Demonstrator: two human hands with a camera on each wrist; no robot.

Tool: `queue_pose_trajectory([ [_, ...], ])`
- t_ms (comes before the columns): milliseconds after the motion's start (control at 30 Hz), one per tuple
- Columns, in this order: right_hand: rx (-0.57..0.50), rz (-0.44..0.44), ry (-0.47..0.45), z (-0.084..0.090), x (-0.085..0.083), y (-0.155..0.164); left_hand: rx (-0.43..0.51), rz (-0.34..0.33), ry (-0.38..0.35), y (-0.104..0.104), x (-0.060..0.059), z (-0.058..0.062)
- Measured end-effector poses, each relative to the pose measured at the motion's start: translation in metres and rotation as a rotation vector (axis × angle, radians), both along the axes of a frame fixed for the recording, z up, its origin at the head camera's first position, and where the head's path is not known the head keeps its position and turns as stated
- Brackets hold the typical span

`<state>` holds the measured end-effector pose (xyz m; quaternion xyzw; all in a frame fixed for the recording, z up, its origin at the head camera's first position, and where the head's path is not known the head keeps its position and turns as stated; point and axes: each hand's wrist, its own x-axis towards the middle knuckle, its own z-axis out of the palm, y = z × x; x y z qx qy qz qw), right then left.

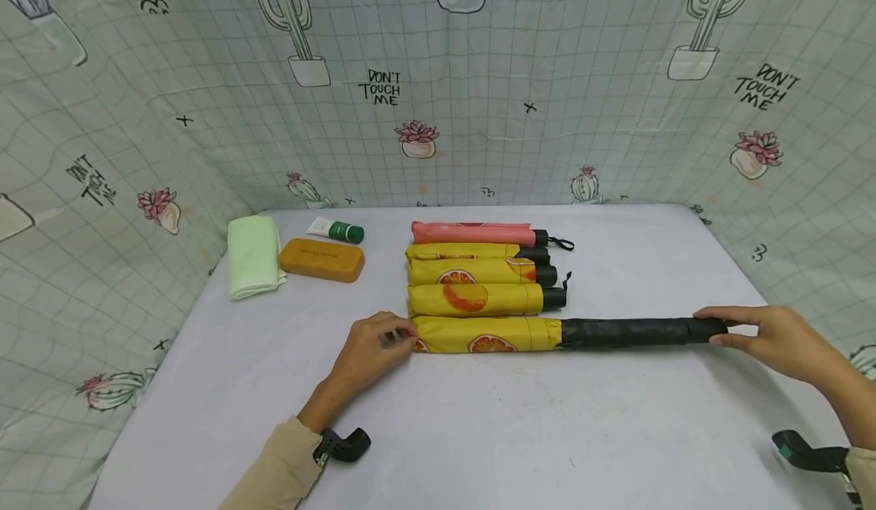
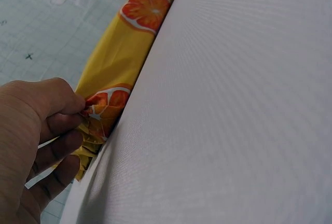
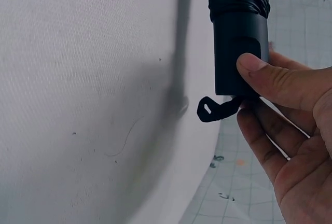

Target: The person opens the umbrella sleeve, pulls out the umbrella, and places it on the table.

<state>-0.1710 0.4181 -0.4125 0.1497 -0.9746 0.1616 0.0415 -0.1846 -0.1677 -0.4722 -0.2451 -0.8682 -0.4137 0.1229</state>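
A folded black umbrella lies lengthwise in front of me, its left part inside a yellow sleeve printed with orange slices. My left hand pinches the sleeve's left end between thumb and forefinger; the fabric is gathered there in the left wrist view. At the other end, my right hand grips the black handle, thumb on its side. A black strap loop hangs from the handle's end. The umbrella's part within the sleeve is hidden.
Behind lie several umbrellas in a row: yellow sleeved ones with black handles and a pink one at the back. To the left are a green folded cloth, an orange-brown case and a green-capped tube.
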Motion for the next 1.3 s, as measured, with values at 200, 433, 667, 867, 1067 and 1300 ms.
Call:
queue_pose_trajectory([
  [200, -0.005, -0.002, 0.006, 0.0, 0.001, 0.003, 0.005, -0.001, 0.006, 0.0, -0.001, 0.0],
  [433, -0.042, -0.033, -0.036, 0.002, 0.004, 0.007, 0.001, -0.002, 0.003, 0.0, 0.0, -0.002],
  [667, -0.016, -0.054, -0.073, 0.004, 0.004, 0.013, 0.004, -0.006, 0.005, 0.0, -0.001, -0.001],
  [867, -0.002, -0.049, -0.05, 0.003, 0.005, 0.019, 0.002, 0.002, -0.006, 0.0, 0.0, 0.0],
  [1067, 0.006, -0.05, -0.026, 0.003, 0.006, 0.023, 0.002, 0.004, -0.007, 0.0, 0.0, -0.001],
  [1300, 0.01, -0.069, -0.039, 0.001, 0.009, 0.031, 0.026, -0.034, 0.039, -0.001, -0.002, -0.002],
])
